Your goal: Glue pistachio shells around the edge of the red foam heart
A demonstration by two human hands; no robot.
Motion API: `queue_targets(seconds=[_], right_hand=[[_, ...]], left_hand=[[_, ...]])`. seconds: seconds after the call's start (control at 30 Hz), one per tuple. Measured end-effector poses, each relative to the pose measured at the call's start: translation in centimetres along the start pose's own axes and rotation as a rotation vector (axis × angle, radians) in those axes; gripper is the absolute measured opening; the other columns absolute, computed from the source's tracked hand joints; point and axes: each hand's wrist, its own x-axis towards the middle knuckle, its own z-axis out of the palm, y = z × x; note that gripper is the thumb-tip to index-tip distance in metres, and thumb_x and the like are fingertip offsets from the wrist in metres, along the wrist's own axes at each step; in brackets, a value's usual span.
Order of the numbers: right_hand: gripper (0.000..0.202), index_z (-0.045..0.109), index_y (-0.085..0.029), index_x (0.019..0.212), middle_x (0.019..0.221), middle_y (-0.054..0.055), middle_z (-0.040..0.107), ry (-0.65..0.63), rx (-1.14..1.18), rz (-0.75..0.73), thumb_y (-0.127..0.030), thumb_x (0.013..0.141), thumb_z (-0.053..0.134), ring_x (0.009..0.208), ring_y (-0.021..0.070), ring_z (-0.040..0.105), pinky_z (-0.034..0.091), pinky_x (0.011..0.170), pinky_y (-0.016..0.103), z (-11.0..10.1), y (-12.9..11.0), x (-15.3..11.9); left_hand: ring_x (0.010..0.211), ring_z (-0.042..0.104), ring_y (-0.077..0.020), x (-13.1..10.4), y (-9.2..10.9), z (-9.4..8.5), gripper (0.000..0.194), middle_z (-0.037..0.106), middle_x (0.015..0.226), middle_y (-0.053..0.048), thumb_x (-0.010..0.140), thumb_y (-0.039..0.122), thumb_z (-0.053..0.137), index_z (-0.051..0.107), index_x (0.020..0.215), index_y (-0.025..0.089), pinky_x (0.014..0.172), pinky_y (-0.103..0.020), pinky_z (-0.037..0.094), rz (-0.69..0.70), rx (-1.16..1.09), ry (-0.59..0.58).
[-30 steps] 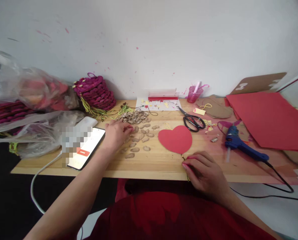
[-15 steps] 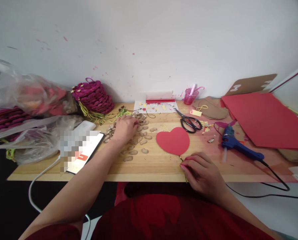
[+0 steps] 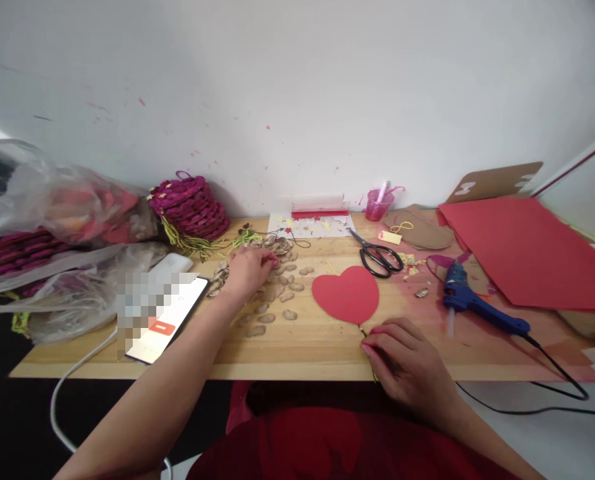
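Note:
My left hand [image 3: 250,270] reaches over scattered peanuts [image 3: 289,314] left of the middle, its fingertips pinched together; whatever is between them is too small or hidden to make out. Dried husks [image 3: 280,244] lie just beyond it. My right hand [image 3: 410,363] is closed at the table's front edge, thumb and fingers pinching a thin cord [image 3: 362,329] that hangs from the tip of a red paper heart [image 3: 346,295]. The heart lies flat on the wood. A bit of yellow thread shows below my right fingers.
Black-handled scissors [image 3: 380,257] lie behind the heart. A blue glue gun [image 3: 482,307] with a black cable and red card sheets [image 3: 522,253] are on the right. On the left are a phone [image 3: 170,327], a plastic bag [image 3: 77,287] and a bundle of purple braids [image 3: 190,207].
The camera view has tilted up slightly, so everything sits lower. My left fingers have drawn closer together over the peanuts. My right hand keeps hold of the cord.

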Motion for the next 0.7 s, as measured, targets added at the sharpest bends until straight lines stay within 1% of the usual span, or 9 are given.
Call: queue_targets(seconds=[0.07, 0.17, 0.23, 0.3, 0.4, 0.47, 0.6, 0.7], right_hand=[[0.014, 0.066, -0.02, 0.092, 0.085, 0.007, 0.071, 0.0, 0.003, 0.0, -0.007, 0.085, 0.067, 0.084, 0.0226, 0.058, 0.052, 0.078, 0.039, 0.0, 0.0, 0.0], [0.015, 0.066, -0.02, 0.092, 0.086, 0.007, 0.071, 0.003, 0.005, 0.002, -0.007, 0.085, 0.068, 0.085, 0.0228, 0.058, 0.052, 0.078, 0.04, 0.0, 0.1, -0.1], [0.015, 0.066, -0.02, 0.092, 0.087, 0.007, 0.071, -0.001, 0.004, 0.007, -0.008, 0.085, 0.068, 0.085, 0.0231, 0.058, 0.052, 0.079, 0.04, 0.1, 0.1, -0.2], [0.015, 0.066, -0.02, 0.092, 0.087, 0.007, 0.071, -0.003, 0.0, 0.012, -0.008, 0.085, 0.068, 0.085, 0.0233, 0.058, 0.052, 0.079, 0.041, 0.1, 0.1, -0.2], [0.014, 0.066, -0.02, 0.092, 0.086, 0.007, 0.071, -0.006, -0.004, 0.015, -0.008, 0.085, 0.068, 0.085, 0.0231, 0.058, 0.052, 0.079, 0.041, 0.1, 0.0, -0.3], [0.014, 0.066, -0.02, 0.092, 0.086, 0.006, 0.071, -0.009, -0.002, 0.015, -0.008, 0.085, 0.068, 0.084, 0.023, 0.059, 0.052, 0.079, 0.04, 0.1, 0.0, -0.2], [0.014, 0.067, -0.021, 0.091, 0.086, 0.006, 0.071, -0.005, -0.001, 0.02, -0.009, 0.085, 0.067, 0.084, 0.0235, 0.06, 0.052, 0.079, 0.04, 0.0, 0.0, -0.1], [0.014, 0.068, -0.022, 0.092, 0.086, 0.006, 0.072, -0.001, -0.003, 0.024, -0.009, 0.085, 0.067, 0.084, 0.0238, 0.061, 0.052, 0.079, 0.041, 0.0, -0.1, -0.1]], left_hand=[[0.107, 0.059, -0.0326, 0.0, 0.0, 0.1, 0.016, 0.076, 0.104, -0.007, 0.089, 0.031, 0.062, 0.077, 0.09, 0.025, 0.094, -0.048, 0.038, 0.022, 0.006, 0.046], [0.109, 0.057, -0.0324, 0.5, 0.1, 0.4, 0.018, 0.074, 0.105, -0.009, 0.09, 0.029, 0.059, 0.076, 0.094, 0.025, 0.096, -0.048, 0.037, 0.089, 0.017, 0.099], [0.109, 0.057, -0.0328, 1.0, 0.2, 0.7, 0.018, 0.073, 0.104, -0.009, 0.09, 0.028, 0.059, 0.076, 0.094, 0.024, 0.096, -0.048, 0.038, 0.137, 0.021, 0.098], [0.109, 0.057, -0.0331, 1.6, 0.4, 1.0, 0.016, 0.072, 0.102, -0.01, 0.088, 0.026, 0.06, 0.075, 0.091, 0.023, 0.096, -0.047, 0.039, 0.156, 0.016, 0.084], [0.11, 0.057, -0.0324, 2.4, 0.5, 1.2, 0.013, 0.072, 0.103, -0.011, 0.086, 0.022, 0.06, 0.073, 0.088, 0.02, 0.098, -0.046, 0.04, 0.143, -0.009, 0.079], [0.107, 0.06, -0.0301, 2.7, 0.4, 0.9, 0.012, 0.073, 0.101, -0.01, 0.085, 0.021, 0.059, 0.071, 0.087, 0.02, 0.096, -0.043, 0.042, 0.116, -0.041, 0.069], [0.088, 0.065, -0.0245, 3.3, -0.1, 0.0, 0.015, 0.075, 0.091, -0.007, 0.086, 0.025, 0.058, 0.071, 0.091, 0.02, 0.082, -0.035, 0.048, 0.042, -0.112, 0.023], [0.082, 0.066, -0.0224, 3.6, -0.3, -0.6, 0.019, 0.076, 0.09, -0.005, 0.086, 0.028, 0.058, 0.073, 0.094, 0.021, 0.076, -0.032, 0.048, 0.012, -0.144, -0.015]])
